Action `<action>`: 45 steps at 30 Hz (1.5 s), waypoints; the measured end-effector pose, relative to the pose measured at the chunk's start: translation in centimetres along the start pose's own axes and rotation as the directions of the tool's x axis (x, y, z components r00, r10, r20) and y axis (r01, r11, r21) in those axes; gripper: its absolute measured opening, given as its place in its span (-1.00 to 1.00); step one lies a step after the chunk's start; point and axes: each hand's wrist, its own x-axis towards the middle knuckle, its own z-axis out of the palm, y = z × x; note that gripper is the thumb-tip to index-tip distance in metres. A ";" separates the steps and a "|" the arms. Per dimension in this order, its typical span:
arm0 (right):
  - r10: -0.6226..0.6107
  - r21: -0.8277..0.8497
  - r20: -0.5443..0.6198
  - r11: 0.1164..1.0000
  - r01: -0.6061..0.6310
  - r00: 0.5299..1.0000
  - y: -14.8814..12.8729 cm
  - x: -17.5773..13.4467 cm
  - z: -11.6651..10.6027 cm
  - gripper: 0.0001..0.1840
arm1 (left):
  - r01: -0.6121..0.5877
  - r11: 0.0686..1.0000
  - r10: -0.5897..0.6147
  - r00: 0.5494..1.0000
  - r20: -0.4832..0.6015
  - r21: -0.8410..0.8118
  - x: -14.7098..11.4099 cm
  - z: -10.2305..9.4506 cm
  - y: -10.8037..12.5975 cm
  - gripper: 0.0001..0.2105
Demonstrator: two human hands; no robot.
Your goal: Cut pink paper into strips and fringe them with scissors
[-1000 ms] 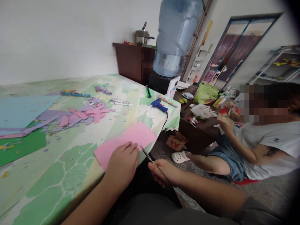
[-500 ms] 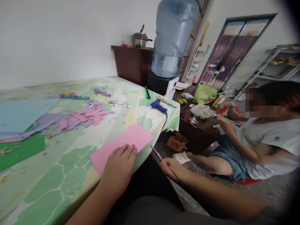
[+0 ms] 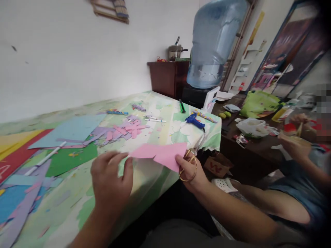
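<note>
A sheet of pink paper [image 3: 168, 153] is lifted just above the table's near edge, with a short slit in its near side. My right hand [image 3: 192, 174] pinches its right end between thumb and fingers. Gold-handled scissors [image 3: 196, 168] hang in that same hand, their loops around the fingers and the blades hidden. My left hand [image 3: 111, 179] is slightly blurred beside the paper's left end, thumb and fingers apart; whether a fingertip touches the paper, I cannot tell.
Pink and purple paper strips [image 3: 126, 129], white markers [image 3: 155, 120], a blue glue gun [image 3: 195, 121] and a green cutter [image 3: 182, 106] lie on the patterned tablecloth [image 3: 168, 103]. Coloured sheets [image 3: 69, 127] cover the left. At right, another person's hands [image 3: 294, 144] work near a plastic bag [image 3: 252, 126].
My right hand has risen from below the table edge and gripped the paper's right end. My left hand has come off the paper to the left. The view has swung left.
</note>
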 end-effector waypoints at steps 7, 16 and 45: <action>0.033 -0.146 0.063 0.989 -0.023 0.997 0.8 0.0 3.4 -0.73 | 0.862 0.068 -0.420 0.482 0.769 -0.503 -0.4 2.5 3.0 -0.73; 0.684 -0.807 0.004 0.433 -0.401 0.730 -1.4 -8.7 -4.7 -0.53 | 0.948 0.102 -0.447 0.313 0.838 -0.300 -5.2 2.9 2.6 -0.76; 0.705 -0.871 0.166 0.432 -0.232 0.690 2.2 -8.3 -0.8 -0.50 | 0.950 0.086 -0.558 0.296 0.775 -0.301 -9.3 1.8 1.5 -0.83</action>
